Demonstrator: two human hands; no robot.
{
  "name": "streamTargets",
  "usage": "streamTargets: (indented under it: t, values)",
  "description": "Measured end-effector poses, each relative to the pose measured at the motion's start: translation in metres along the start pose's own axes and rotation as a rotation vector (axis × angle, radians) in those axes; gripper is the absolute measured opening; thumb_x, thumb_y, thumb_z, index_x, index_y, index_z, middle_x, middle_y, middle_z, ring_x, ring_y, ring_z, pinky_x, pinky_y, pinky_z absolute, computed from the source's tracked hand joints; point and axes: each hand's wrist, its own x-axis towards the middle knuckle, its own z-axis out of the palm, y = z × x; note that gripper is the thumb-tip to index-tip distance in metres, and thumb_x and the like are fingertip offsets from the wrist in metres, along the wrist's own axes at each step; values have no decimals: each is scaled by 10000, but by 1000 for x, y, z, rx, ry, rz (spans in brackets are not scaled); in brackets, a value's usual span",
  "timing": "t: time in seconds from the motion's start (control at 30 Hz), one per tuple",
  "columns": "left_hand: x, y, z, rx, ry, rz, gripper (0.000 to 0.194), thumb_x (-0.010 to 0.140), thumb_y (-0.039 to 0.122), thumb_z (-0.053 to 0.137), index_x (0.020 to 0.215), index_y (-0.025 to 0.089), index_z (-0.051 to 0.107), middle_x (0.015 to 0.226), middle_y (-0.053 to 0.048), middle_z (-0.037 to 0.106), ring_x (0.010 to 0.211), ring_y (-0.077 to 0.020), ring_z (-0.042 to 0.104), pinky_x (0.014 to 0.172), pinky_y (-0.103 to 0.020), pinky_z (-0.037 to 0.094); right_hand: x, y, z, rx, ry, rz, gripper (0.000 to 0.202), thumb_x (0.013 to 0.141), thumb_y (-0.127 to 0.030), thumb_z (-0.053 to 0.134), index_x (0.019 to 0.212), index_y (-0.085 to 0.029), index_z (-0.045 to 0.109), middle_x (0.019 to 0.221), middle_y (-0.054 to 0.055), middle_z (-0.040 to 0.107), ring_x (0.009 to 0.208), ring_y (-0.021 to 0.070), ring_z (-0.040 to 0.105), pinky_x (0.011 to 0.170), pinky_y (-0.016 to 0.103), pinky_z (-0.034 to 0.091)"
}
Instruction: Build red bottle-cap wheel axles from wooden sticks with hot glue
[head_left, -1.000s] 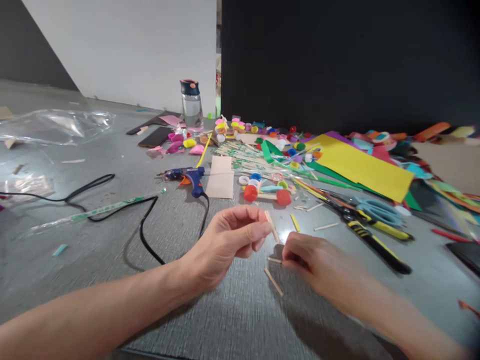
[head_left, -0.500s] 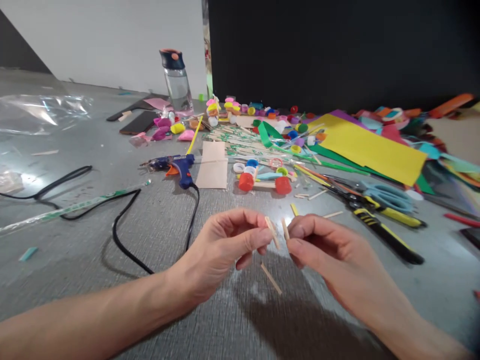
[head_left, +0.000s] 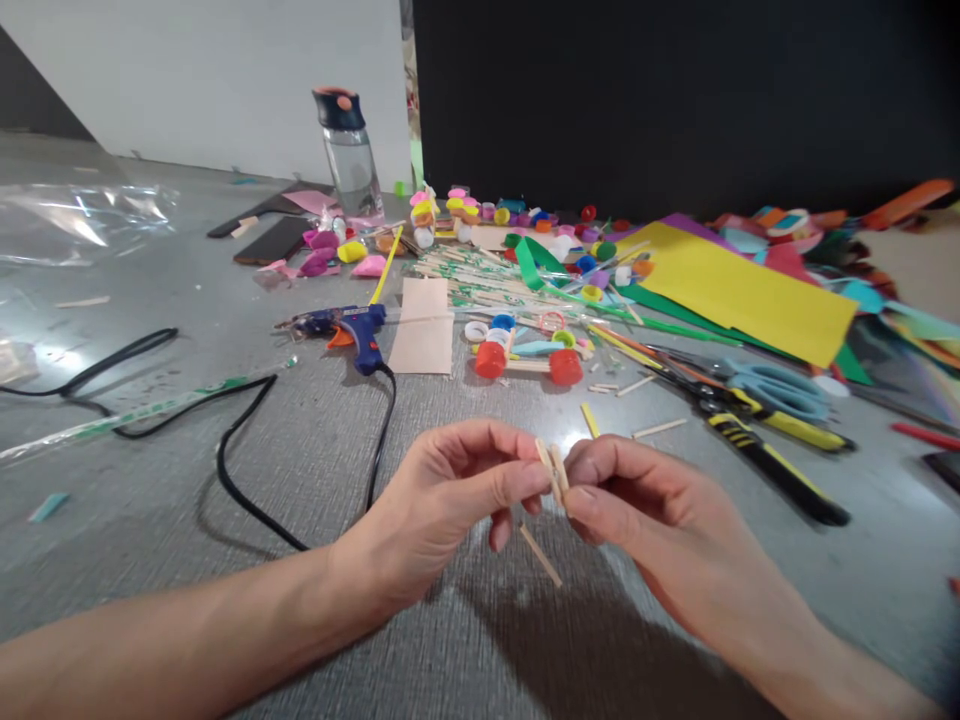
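Note:
Between thumb and fingers, my left hand (head_left: 476, 480) pinches a short wooden stick piece (head_left: 545, 458). My right hand (head_left: 630, 495) grips another short wooden piece (head_left: 559, 470) in the same way. The two pieces meet or nearly meet side by side, in front of the fingertips. Below them a thin wooden stick (head_left: 541, 556) lies on the grey table (head_left: 435, 640). Beyond my hands sits a small build with red caps (head_left: 490, 360) at its ends and a wooden bar between them.
A blue glue gun (head_left: 364, 335) with a black cable (head_left: 232, 485) lies left of a pale wooden sheet (head_left: 421, 330). Black-yellow pliers (head_left: 776, 470) and blue-handled scissors (head_left: 780, 392) are at the right. Behind are a bottle (head_left: 351, 160), sticks, caps and yellow sheet (head_left: 742, 290).
The two wooden pieces, apart before, have come together as my right hand moved slightly left and my left hand slightly right. The view has shifted a little.

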Motion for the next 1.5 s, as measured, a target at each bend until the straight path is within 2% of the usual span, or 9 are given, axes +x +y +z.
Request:
streamTargets:
  t: [0.37, 0.57, 0.7, 0.93, 1.1, 1.33, 1.5]
  values:
    - [-1, -1, 1, 31, -2, -31, 189, 776, 273, 871, 788, 146, 731, 653, 28, 622, 544, -49, 515, 443, -108, 468, 1, -6, 3, -114, 43, -27, 242, 942, -394, 706, 785, -234, 614, 744, -33, 528, 671, 119, 445, 573, 228, 389]
    - [-1, 0, 1, 46, 1, -45, 230, 757, 297, 879, 763, 138, 713, 653, 3, 637, 580, -81, 561, 425, -117, 481, 1, -9, 4, -232, 71, -52, 198, 939, -342, 686, 779, -238, 634, 773, -28, 580, 712, 123, 518, 617, 223, 438]
    - [-1, 0, 1, 30, -20, -53, 229, 756, 293, 874, 766, 135, 708, 651, -8, 650, 604, -105, 602, 421, -133, 506, 0, -10, 4, -208, 59, -56, 192, 929, -329, 709, 772, -240, 641, 777, -28, 607, 735, 125, 559, 653, 222, 467]
    - [-1, -1, -2, -3, -52, -46, 145, 818, 236, 810, 802, 135, 707, 666, -18, 670, 621, -114, 634, 442, -145, 534, 1, -7, 1, -172, -14, -42, 191, 992, -373, 641, 852, -254, 696, 781, -15, 616, 723, 130, 540, 620, 227, 455]
    - [-1, 0, -3, -11, -54, -42, 127, 824, 219, 798, 794, 137, 705, 677, -20, 676, 632, -120, 646, 440, -149, 541, 0, -6, 2, -203, 2, -5, 209, 958, -385, 675, 804, -245, 688, 739, -20, 605, 672, 124, 521, 579, 222, 438]
    - [0, 0, -2, 0, -49, -70, 198, 777, 264, 847, 776, 133, 699, 664, -19, 669, 621, -123, 638, 420, -152, 538, -2, -8, 0, -254, 14, 0, 190, 945, -347, 671, 784, -250, 700, 719, -33, 611, 644, 112, 515, 575, 215, 428]
    - [0, 0, -1, 17, -41, -84, 154, 795, 229, 810, 766, 130, 696, 665, -23, 657, 626, -128, 636, 415, -155, 537, 0, -7, 1, -296, 21, -35, 175, 932, -282, 662, 763, -241, 685, 712, -40, 616, 635, 104, 523, 577, 206, 426]
